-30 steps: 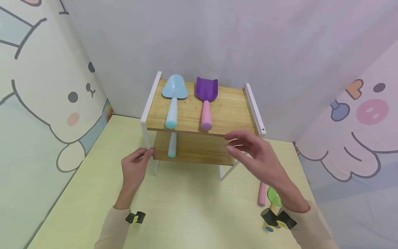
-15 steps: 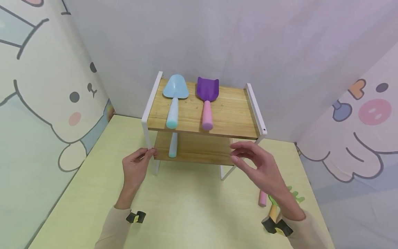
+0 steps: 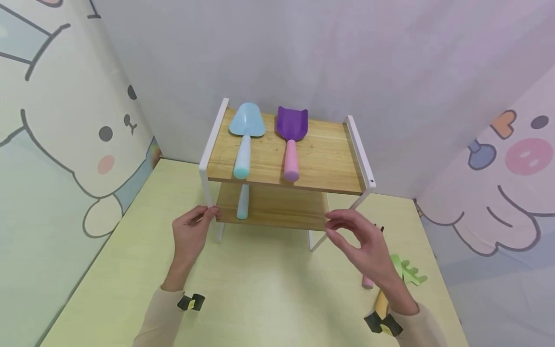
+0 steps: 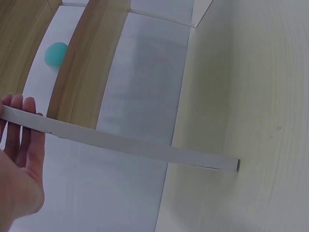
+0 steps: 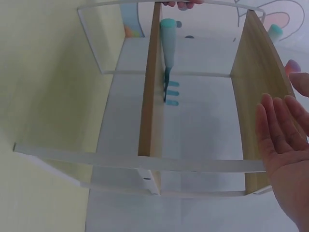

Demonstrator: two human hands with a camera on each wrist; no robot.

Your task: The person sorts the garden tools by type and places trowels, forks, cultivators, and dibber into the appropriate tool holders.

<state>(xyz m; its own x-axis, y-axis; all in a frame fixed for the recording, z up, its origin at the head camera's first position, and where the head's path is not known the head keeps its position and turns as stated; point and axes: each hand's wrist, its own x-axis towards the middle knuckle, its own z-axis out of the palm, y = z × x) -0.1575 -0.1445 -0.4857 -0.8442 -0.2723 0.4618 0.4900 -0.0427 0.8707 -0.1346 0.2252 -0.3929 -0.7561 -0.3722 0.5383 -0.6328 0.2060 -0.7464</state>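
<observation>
A two-tier wooden shelf rack (image 3: 325, 156) with white legs stands against the back curtain. My left hand (image 3: 191, 231) pinches its left front leg (image 4: 120, 144) near the lower board, with fingers behind the bar in the left wrist view. My right hand (image 3: 362, 241) is beside the right front leg, fingers loosely bent and thumb apart, holding nothing. On the top board lie a light blue toy trowel (image 3: 247, 120) and a purple toy shovel (image 3: 292, 123) with a pink handle. A blue hand rake (image 5: 168, 48) lies on the lower board (image 3: 286, 207).
On the table (image 3: 260, 289) at the right, partly behind my right arm, are a green rake (image 3: 412, 273), an orange handle (image 3: 381, 304) and a pink handle (image 3: 367, 282). Curtains (image 3: 303, 58) with cartoon animals enclose the back and both sides.
My right hand has moved down from the top board's front right corner to the height of the lower board. The left hand keeps its hold on the leg.
</observation>
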